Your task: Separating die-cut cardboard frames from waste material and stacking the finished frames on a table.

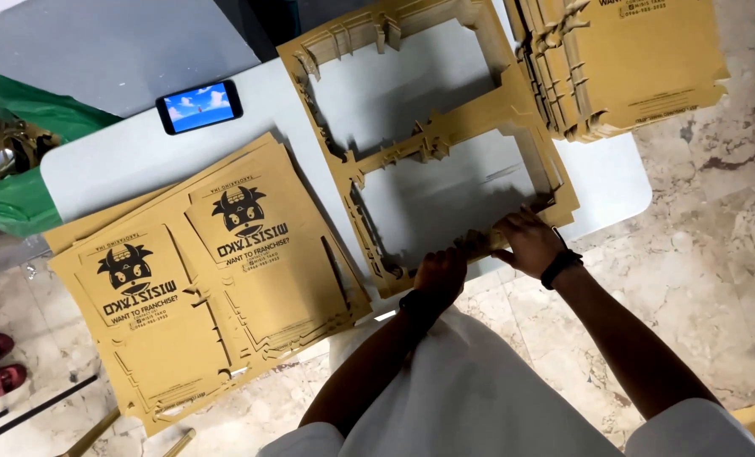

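Gripping the near edge of that stack of die-cut cardboard frames (pixel 432 144), both your hands are clamped on it: left hand (pixel 441 272) at the bottom rail, right hand (pixel 525 241) just beside it toward the corner. The frames lie flat on the white tabletop (pixel 123 165), with two big windows punched out. A pile of printed brown sheets (pixel 208 279) sits to the left, another stack (pixel 631 59) at top right, and a phone (pixel 200 107) with a lit screen lies further back.
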